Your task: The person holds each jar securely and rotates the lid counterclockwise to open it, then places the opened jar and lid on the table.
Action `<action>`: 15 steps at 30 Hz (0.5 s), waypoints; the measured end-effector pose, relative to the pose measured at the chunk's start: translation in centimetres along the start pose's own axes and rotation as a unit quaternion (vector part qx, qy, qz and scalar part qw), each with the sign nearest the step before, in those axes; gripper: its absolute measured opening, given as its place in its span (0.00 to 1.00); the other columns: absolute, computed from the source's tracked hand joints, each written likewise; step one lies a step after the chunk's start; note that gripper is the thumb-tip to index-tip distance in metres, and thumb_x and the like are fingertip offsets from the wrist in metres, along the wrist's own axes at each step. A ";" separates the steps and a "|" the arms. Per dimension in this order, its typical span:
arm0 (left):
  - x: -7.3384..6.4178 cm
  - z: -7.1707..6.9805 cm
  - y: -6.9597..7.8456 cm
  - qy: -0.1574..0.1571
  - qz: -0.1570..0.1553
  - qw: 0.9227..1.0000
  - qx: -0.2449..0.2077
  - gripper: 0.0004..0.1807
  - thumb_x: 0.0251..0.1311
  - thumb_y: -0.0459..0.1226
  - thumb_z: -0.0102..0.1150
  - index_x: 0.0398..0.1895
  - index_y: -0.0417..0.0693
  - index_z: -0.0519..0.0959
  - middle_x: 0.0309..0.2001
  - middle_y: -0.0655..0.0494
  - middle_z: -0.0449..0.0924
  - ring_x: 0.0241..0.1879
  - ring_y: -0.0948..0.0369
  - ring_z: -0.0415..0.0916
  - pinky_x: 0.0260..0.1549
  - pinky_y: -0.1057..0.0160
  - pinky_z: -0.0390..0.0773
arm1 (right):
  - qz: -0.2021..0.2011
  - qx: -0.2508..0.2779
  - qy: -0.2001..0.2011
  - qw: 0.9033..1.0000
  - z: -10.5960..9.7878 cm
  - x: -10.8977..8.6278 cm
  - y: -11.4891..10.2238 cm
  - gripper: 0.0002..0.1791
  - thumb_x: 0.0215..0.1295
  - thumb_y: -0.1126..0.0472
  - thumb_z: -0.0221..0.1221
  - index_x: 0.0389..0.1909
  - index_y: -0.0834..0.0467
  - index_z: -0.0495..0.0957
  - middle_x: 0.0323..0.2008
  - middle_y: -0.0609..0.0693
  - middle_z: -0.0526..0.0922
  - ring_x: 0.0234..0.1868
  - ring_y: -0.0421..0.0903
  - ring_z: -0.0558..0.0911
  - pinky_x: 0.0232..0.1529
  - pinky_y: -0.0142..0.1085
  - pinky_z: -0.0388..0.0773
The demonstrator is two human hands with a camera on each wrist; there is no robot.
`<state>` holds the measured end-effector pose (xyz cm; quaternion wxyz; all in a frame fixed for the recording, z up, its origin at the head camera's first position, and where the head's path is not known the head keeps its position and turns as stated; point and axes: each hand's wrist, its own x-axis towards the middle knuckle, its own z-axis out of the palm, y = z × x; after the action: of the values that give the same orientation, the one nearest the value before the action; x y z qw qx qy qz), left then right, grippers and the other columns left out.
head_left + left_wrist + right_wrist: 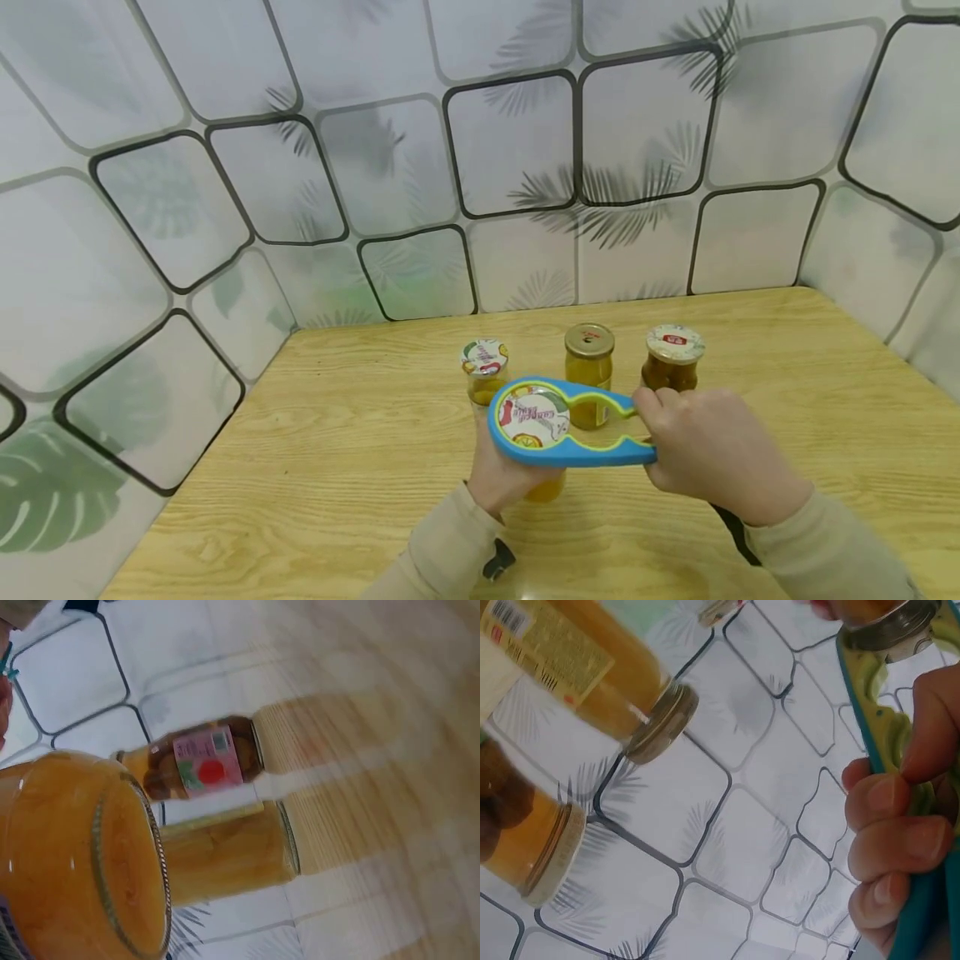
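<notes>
My left hand (pixel 504 477) grips a glass jar (pixel 546 490) of orange contents with a white, fruit-patterned lid (pixel 532 417). In the left wrist view the base of this jar (pixel 67 847) fills the lower left. A blue jar opener (pixel 562 456) with a yellow-green toothed lining lies around the lid with its large loop. My right hand (pixel 708 450) holds the opener's handles at the right end. The right wrist view shows curled fingers (pixel 885 832) around the opener, with the held jar's lid rim at the top.
Behind the hands on the wooden table (pixel 360 467) stand a fruit-lidded jar (pixel 487 390), a gold-lidded jar (pixel 587 368) of yellow contents, and a jar (pixel 669 377) of dark round fruit with a white lid. A patterned wall covering (pixel 517 258) borders the table's far side.
</notes>
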<state>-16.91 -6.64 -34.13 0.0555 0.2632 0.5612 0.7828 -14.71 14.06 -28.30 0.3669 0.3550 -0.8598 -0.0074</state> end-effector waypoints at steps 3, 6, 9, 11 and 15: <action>-0.1 -0.2 -0.3 0.035 0.094 0.969 0.226 0.35 0.30 0.28 0.65 0.50 0.33 0.66 0.43 0.44 0.74 0.44 0.62 0.70 0.48 0.62 0.68 | -0.002 0.001 0.001 1.000 -0.1 -0.1 0.2 0.15 0.20 0.64 0.56 0.16 0.58 0.64 0.10 0.40 0.51 0.10 0.35 0.48 0.08 0.27 0.45; 0.0 -0.3 -0.4 0.029 0.113 0.966 0.232 0.34 0.30 0.26 0.65 0.49 0.34 0.67 0.43 0.42 0.74 0.43 0.59 0.71 0.47 0.59 0.70 | -0.003 0.003 0.005 1.000 -0.1 -0.1 0.3 0.14 0.20 0.64 0.55 0.16 0.58 0.63 0.10 0.40 0.50 0.10 0.34 0.48 0.09 0.26 0.45; 0.0 -0.4 -0.4 0.021 0.115 0.968 0.223 0.34 0.30 0.27 0.65 0.50 0.35 0.67 0.43 0.43 0.74 0.43 0.58 0.71 0.47 0.59 0.70 | -0.004 0.004 0.002 1.000 0.0 -0.1 0.4 0.15 0.19 0.64 0.56 0.16 0.58 0.64 0.10 0.40 0.50 0.10 0.34 0.48 0.08 0.27 0.45; 0.0 -0.4 -0.4 0.020 0.113 0.968 0.223 0.35 0.30 0.27 0.65 0.50 0.35 0.67 0.43 0.43 0.74 0.43 0.59 0.71 0.47 0.59 0.70 | -0.004 0.005 -0.003 1.000 0.0 -0.2 0.6 0.15 0.18 0.64 0.56 0.17 0.57 0.65 0.11 0.40 0.51 0.10 0.35 0.48 0.08 0.28 0.46; -0.1 -0.4 -0.4 0.018 0.105 0.968 0.228 0.36 0.30 0.27 0.66 0.51 0.35 0.65 0.44 0.43 0.73 0.44 0.59 0.70 0.48 0.59 0.69 | -0.006 0.005 -0.011 1.000 0.1 -0.4 0.8 0.17 0.17 0.63 0.57 0.18 0.57 0.65 0.11 0.40 0.52 0.10 0.35 0.49 0.08 0.29 0.47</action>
<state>-17.12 -6.87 -34.57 -0.0985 0.3125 0.6947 0.6404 -15.14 14.88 -28.39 0.3553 0.3621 -0.8617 -0.0093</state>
